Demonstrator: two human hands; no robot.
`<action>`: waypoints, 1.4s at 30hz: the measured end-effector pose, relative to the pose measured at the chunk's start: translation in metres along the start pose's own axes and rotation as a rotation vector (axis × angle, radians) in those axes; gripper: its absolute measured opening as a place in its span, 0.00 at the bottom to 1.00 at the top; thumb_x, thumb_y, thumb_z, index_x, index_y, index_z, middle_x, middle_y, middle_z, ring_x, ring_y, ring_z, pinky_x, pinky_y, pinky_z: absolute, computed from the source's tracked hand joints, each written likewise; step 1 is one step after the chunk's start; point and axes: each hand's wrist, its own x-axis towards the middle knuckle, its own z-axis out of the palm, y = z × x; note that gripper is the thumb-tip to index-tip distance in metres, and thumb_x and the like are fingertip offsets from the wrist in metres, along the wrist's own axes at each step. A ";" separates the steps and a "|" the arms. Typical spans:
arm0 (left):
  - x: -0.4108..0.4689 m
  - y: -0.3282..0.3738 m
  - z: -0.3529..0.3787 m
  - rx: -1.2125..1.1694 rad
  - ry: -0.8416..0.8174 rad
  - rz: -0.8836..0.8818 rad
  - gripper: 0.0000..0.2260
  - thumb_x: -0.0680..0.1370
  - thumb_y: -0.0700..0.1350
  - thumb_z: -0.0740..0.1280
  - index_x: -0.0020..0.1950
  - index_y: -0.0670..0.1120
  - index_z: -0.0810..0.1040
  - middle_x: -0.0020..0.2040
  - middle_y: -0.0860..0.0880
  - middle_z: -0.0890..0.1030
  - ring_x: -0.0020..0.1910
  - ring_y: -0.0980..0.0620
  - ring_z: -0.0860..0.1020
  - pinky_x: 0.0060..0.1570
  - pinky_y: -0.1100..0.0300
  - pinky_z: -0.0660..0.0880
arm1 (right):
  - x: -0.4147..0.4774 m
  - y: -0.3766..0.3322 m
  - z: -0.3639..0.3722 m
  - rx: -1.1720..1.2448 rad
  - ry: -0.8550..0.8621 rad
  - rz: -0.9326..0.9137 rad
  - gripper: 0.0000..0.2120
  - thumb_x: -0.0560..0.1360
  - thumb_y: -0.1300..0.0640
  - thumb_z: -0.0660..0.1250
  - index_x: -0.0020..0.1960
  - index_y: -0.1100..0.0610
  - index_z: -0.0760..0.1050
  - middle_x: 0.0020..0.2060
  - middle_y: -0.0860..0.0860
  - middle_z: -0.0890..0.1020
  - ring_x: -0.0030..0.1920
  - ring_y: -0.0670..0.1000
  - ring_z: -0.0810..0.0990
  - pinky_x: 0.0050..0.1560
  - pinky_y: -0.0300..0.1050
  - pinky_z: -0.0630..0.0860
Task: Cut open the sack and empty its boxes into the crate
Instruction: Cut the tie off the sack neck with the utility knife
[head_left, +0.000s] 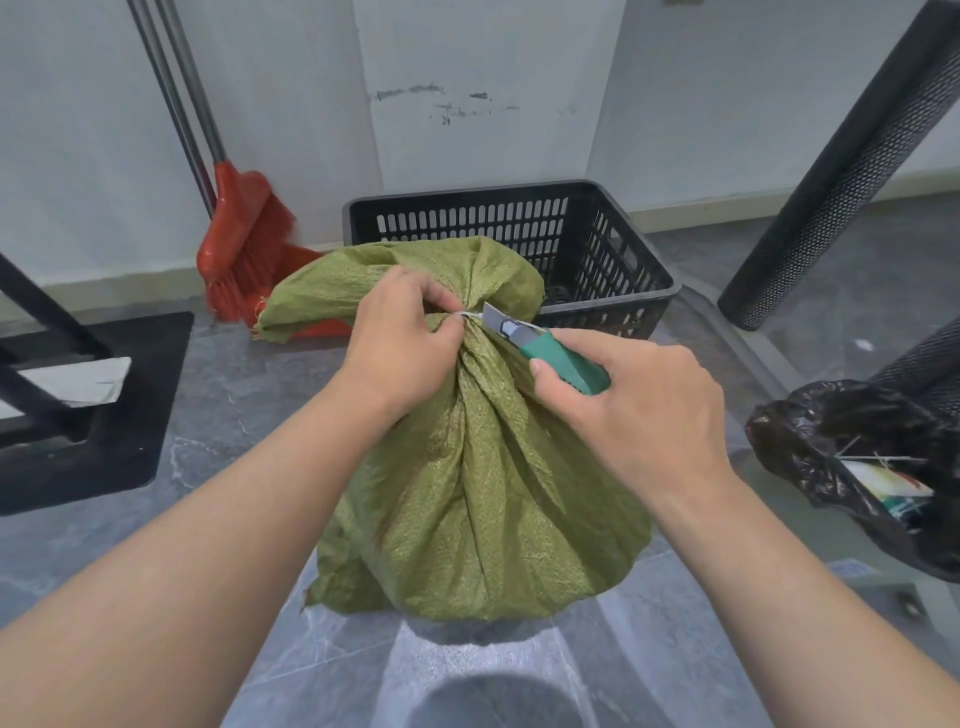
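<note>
Head view. A: how far along?
B: Early. Sack (467, 467) stands on the floor (234, 415), lower centre of frame, full and bulging, fabric whole as far as I can see. Neck is bunched and bound with a pale tie (470, 315). Nothing has been emptied out.
A: Hands?
B: Left hand (400, 343), centre frame, grips the gathered neck, fingertips pinching right at the tie. Right hand (639, 400), just right of centre, is wrapped round the green handle of a knife (550, 348), thumb along its near side.
A: Blade position?
B: Pointing up-left, tip against the neck just beside the tie and close to the left fingertips. Can't tell if it has bitten into the tie yet.
A: So where is the sack relative to the hands?
B: Body sits below and between both forearms. Neck is inside the left grip, and the right hand is just beside it, touching it through the blade only.
A: Crate?
B: Black crate (613, 244), directly behind the sack, upper centre, near rim partly hidden by the sack's loose top. The part of the inside I can see holds nothing.
A: What's left?
B: My read: finish cutting the tie, open the neck, tip it all into the crate. Nearly everything.
A: Clutter?
B: Black bin bag (857, 441) at right edge, red broom (244, 244) upper left against the wall.
</note>
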 end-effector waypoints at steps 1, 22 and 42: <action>0.001 0.000 0.000 -0.016 -0.006 -0.027 0.03 0.78 0.44 0.72 0.46 0.50 0.81 0.47 0.52 0.76 0.47 0.51 0.74 0.51 0.58 0.70 | -0.001 -0.001 0.002 -0.012 0.002 -0.017 0.14 0.74 0.36 0.68 0.54 0.40 0.83 0.36 0.45 0.85 0.40 0.55 0.82 0.36 0.47 0.76; 0.002 0.003 -0.011 -0.248 0.010 -0.188 0.01 0.73 0.45 0.75 0.43 0.50 0.85 0.40 0.53 0.85 0.43 0.51 0.84 0.50 0.51 0.83 | 0.003 -0.002 0.010 -0.080 0.033 -0.068 0.14 0.72 0.36 0.68 0.49 0.42 0.84 0.29 0.46 0.81 0.34 0.55 0.79 0.32 0.44 0.67; -0.001 0.000 -0.010 -0.346 -0.032 -0.107 0.02 0.72 0.45 0.77 0.43 0.50 0.86 0.36 0.53 0.85 0.34 0.56 0.81 0.41 0.56 0.79 | 0.000 -0.002 0.016 -0.202 0.059 -0.126 0.19 0.77 0.34 0.60 0.55 0.44 0.82 0.34 0.47 0.84 0.37 0.58 0.83 0.30 0.44 0.69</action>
